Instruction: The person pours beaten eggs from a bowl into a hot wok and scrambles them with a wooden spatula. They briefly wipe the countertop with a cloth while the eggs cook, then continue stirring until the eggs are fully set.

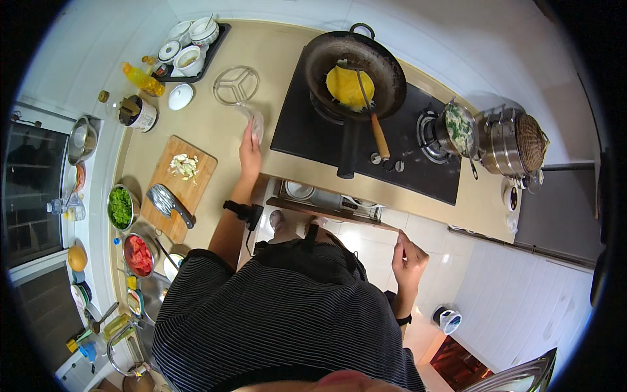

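Note:
My left hand is on a pale cloth at the counter, left of the black gas hob. Just beyond the cloth lies a round metal wok ring. Over the floor, my right hand has its thumb and forefinger tips together, at the right end of an open drawer. Whether they grip the drawer edge cannot be told. On the hob sits a wok with yellow egg in it. A wooden-handled spatula rests in the wok.
A cutting board bears chopped white pieces and a cleaver. Bowls of chopped greens and red pieces stand left of it. A pan of food and a steamer are at right. Lidded pots occupy a black tray.

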Action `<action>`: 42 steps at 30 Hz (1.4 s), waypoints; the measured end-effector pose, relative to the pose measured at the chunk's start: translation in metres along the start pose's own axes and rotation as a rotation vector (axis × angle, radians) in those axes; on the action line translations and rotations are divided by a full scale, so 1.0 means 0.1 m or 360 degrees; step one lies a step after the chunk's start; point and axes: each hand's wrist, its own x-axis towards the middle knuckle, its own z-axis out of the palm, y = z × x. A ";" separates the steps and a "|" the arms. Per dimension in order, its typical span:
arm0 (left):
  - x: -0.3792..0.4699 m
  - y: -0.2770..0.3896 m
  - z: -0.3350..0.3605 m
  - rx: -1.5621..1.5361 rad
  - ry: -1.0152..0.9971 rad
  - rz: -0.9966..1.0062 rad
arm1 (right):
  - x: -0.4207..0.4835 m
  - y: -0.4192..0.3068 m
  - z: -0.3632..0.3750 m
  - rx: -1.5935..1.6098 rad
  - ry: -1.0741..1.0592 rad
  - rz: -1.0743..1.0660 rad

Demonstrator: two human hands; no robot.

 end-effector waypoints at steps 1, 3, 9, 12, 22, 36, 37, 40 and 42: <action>-0.14 0.00 0.05 0.0139 -0.0087 -0.0181 | -0.03 0.06 -0.03 -0.0009 -0.0012 0.0051; -0.69 0.06 0.28 0.0431 -0.0419 -0.0503 | -0.10 0.14 -0.09 -0.0050 0.0011 0.0079; -1.43 0.28 1.00 0.0695 -0.0862 0.0566 | -0.13 0.29 -0.13 -0.0025 -0.0017 0.0220; -1.30 0.26 0.89 0.0806 -0.0941 0.0795 | -0.04 0.34 -0.10 -0.0030 0.0011 0.0095; -1.34 0.12 0.57 0.0999 -0.0790 0.0489 | -0.10 0.37 -0.21 -0.0082 0.0052 0.0080; -1.17 -0.09 0.30 0.0994 -0.0623 0.0449 | -0.09 0.43 -0.26 -0.0091 -0.0022 0.0074; -1.28 -0.02 0.48 0.0829 -0.0731 0.0380 | -0.08 0.44 -0.22 -0.0064 -0.0014 0.0050; -1.52 0.20 0.83 0.0896 -0.0861 0.0754 | -0.06 0.50 -0.16 0.0002 -0.0053 -0.0008; -1.49 0.23 0.82 0.0919 -0.0860 0.0811 | -0.03 0.58 -0.17 0.0036 -0.0033 -0.0041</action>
